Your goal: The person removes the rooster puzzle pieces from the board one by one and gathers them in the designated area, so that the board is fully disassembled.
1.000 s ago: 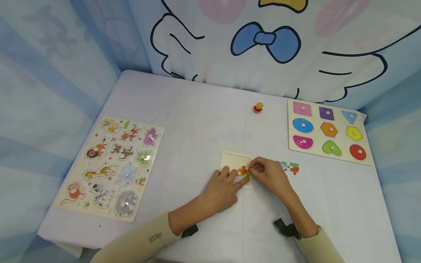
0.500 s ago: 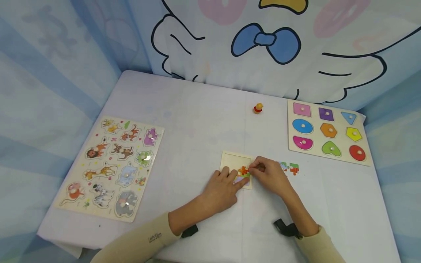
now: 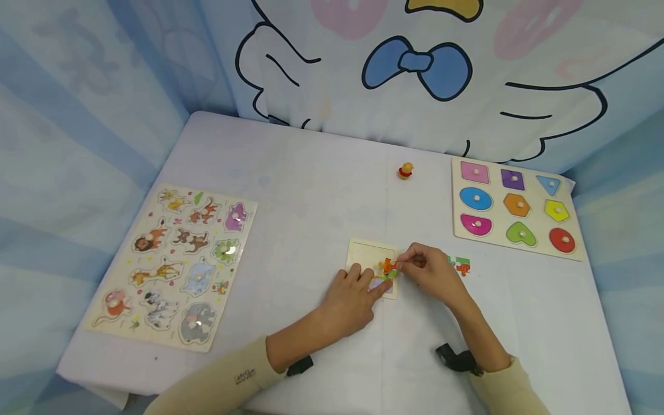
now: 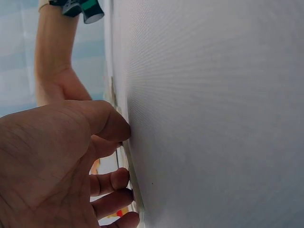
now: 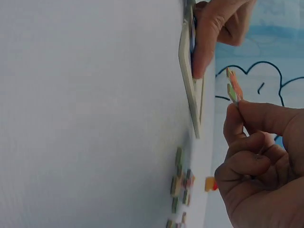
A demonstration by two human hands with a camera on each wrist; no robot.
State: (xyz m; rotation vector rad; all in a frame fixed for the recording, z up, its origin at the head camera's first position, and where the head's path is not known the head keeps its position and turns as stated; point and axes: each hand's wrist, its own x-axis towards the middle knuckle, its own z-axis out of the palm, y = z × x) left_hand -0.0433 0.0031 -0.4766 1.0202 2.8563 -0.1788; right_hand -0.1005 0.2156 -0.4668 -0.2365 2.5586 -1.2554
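Observation:
My left hand (image 3: pixel 349 300) rests on a small light-wood puzzle tray (image 3: pixel 370 246), fingers spread over its lower left part. In the right wrist view one left fingertip presses down inside the tray's rim. My right hand (image 3: pixel 427 274) pinches an orange and green jigsaw piece (image 5: pixel 233 86) between thumb and index finger. That piece is tilted and held just above the tray's right side. Lilac jigsaw pieces (image 3: pixel 374 282) lie in the tray, partly covered by the left hand. Several loose jigsaw pieces (image 3: pixel 460 265) lie to the right, partly behind the right hand.
An animal knob puzzle board (image 3: pixel 173 271) lies at the left of the white table (image 3: pixel 301 184). At the back right is a board of coloured shapes (image 3: pixel 519 207). A small yellow and red toy figure (image 3: pixel 406 170) stands near the back edge.
The right hand has risen and shifted slightly right, lifting and tilting the orange and green jigsaw piece off the tray. The left hand has stayed in place.

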